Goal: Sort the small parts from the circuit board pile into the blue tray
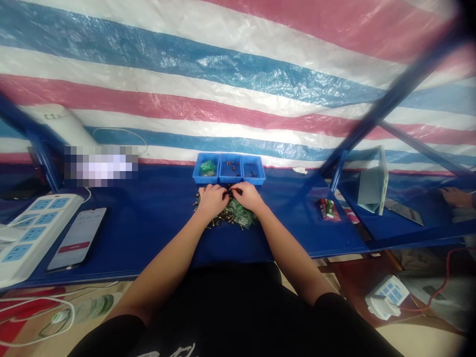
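Observation:
My left hand (212,200) and my right hand (248,196) meet over a heap on the blue table, fingertips nearly touching. Fingers of both are bent into a pinch; a small dark thing seems to lie between them, too small to name. Under and around the hands lie small brass-and-dark screw-like pieces (224,216) and clear green pieces or packets (241,216). Just beyond stand three joined blue bins: the left bin (195,173) holds green pieces, the middle bin (231,179) a few small brass-and-dark pieces, the right bin (262,173) a few dark ones.
At the left lie a phone (79,237) and a white power strip (44,218). A small red-and-green box (328,209) rests toward the right, near a blue metal post (337,172) and a propped tablet (383,181). Another person's hand (456,197) shows at far right. Striped sheeting (238,104) hangs behind.

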